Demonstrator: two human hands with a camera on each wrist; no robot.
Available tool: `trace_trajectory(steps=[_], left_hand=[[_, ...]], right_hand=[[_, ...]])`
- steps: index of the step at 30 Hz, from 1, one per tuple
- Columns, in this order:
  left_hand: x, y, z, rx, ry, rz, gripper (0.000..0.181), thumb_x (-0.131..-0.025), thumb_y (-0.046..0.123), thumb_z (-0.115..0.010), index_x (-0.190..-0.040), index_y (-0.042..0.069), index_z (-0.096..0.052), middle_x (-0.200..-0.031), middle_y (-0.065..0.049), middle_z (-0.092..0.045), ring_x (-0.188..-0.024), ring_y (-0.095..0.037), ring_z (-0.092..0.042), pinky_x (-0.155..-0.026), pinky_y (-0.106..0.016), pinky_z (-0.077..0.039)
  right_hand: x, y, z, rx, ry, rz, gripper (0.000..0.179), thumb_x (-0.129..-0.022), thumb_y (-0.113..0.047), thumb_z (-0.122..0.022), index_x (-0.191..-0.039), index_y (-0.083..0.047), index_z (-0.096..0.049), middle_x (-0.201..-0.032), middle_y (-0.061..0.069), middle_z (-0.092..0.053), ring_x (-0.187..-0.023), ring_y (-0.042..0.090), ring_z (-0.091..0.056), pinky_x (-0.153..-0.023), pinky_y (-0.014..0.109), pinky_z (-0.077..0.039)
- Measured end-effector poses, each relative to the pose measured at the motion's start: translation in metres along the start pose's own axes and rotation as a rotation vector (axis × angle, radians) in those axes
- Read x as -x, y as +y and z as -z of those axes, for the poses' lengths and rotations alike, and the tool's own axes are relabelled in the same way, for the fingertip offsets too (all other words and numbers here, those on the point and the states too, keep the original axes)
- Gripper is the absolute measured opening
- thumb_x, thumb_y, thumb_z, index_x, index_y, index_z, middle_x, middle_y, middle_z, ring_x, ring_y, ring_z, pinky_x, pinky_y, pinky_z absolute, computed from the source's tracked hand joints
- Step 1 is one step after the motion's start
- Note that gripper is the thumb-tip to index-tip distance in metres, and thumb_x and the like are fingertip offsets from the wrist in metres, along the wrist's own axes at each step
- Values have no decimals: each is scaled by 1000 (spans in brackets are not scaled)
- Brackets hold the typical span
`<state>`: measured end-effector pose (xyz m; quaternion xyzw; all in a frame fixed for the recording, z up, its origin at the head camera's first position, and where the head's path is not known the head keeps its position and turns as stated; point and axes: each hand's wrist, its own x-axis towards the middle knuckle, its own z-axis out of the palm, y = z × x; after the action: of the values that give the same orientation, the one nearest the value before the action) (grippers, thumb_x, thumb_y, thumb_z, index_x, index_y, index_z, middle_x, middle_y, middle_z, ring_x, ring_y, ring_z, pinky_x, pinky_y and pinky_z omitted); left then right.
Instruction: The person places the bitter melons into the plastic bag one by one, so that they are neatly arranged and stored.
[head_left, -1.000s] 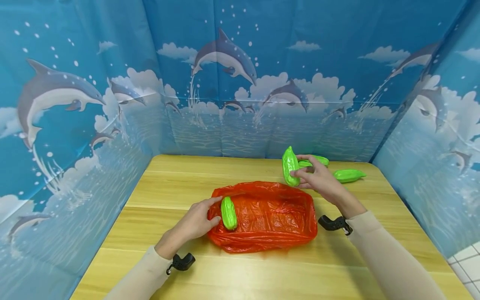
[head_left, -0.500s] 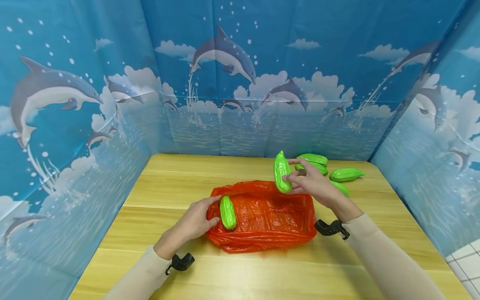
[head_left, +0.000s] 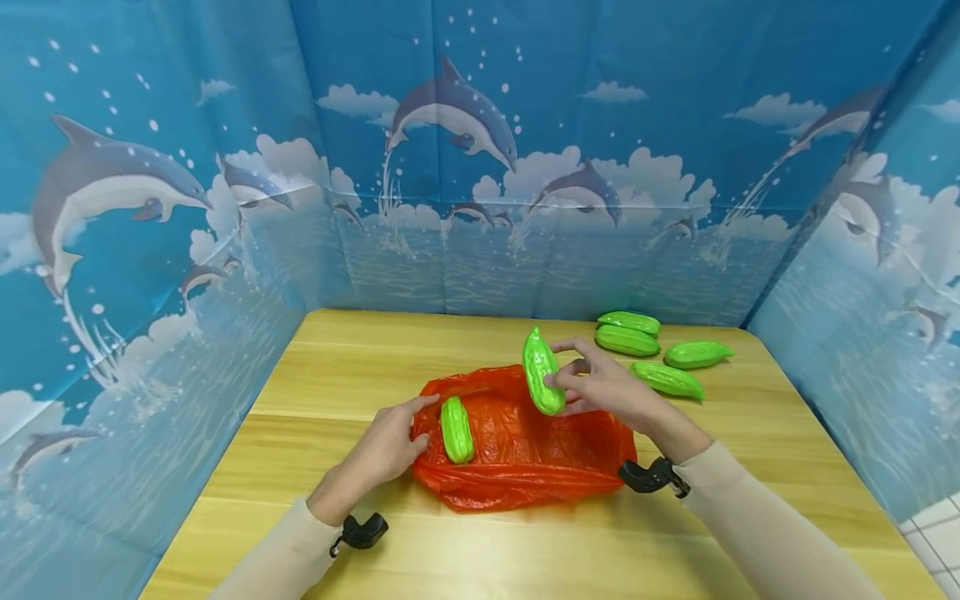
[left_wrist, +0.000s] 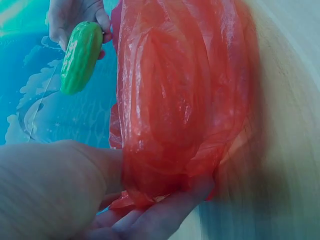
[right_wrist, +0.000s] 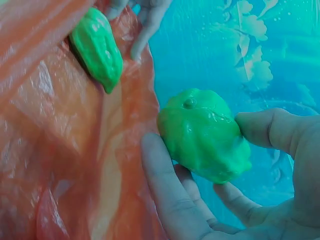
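Your right hand is clamped on a green bitter gourd near the middle of the head view, thumb on one side and fingers on the other. The gourd is tilted, pointed tip up and leaning left, raised over the red plastic bag, whose mouth is spread upward at the centre of the frame.

Your left hand is at the bag's left end, thumb and forefinger well apart at the rim; in the left wrist view, thumb and fingers grip the plastic from both sides. A second bitter gourd lies inside the bag at its left end, just beside that hand.

Toward the upper right, on the wooden table, you have four more: a back gourd touching a front gourd, a right-hand gourd, and a nearer gourd. Behind the table hangs a blue dolphin-print backdrop. Each wrist carries a black mount.
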<state>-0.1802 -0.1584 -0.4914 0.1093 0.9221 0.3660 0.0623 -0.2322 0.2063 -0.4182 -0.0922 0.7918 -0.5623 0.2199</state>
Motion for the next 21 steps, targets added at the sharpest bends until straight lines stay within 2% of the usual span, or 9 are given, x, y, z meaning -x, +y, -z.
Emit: trace_trajectory(steps=[2,5,9,16,21], left_hand=[[1,1,-1,5,-4,0,69,-105,-7,-74,-171,8,-58,-72,-3,-58,-52,-10,-38,-50,-20,-35],[2,3,-1,11,0,-7,69,-104,-8,-70,-170,8,-59,-74,-2,-63,-51,-10,-41,-50,-20,-37],[2,7,0,19,-3,-12,68,-105,-8,-68,-170,10,-60,-72,-1,-63,-51,-10,-41,-50,-21,-37],[1,8,-2,12,-6,-13,65,-106,-2,-76,-169,9,-62,-67,3,-51,-51,-10,-37,-51,-21,-33],[1,5,-2,-10,-22,-16,69,-105,2,-79,-170,8,-59,-64,7,-41,-52,-9,-34,-51,-21,-31]], right_hand=[[1,1,-4,-5,-17,-4,75,-115,-24,-75,-177,-8,-34,-136,24,-67,-101,31,-76,-101,53,-73],[0,3,-9,-10,-37,-21,76,-115,-24,-76,-177,-8,-35,-135,23,-69,-101,31,-78,-101,53,-74],[0,3,-14,-2,-58,-44,74,-114,-25,-76,-175,-8,-38,-135,24,-69,-102,33,-78,-101,54,-74],[-4,2,-25,20,-83,-89,69,-114,-29,-75,-171,-8,-44,-139,24,-67,-100,30,-78,-96,46,-75],[-11,0,-34,22,-116,-115,64,-114,-30,-75,-167,-7,-49,-135,23,-71,-102,31,-82,-99,51,-74]])
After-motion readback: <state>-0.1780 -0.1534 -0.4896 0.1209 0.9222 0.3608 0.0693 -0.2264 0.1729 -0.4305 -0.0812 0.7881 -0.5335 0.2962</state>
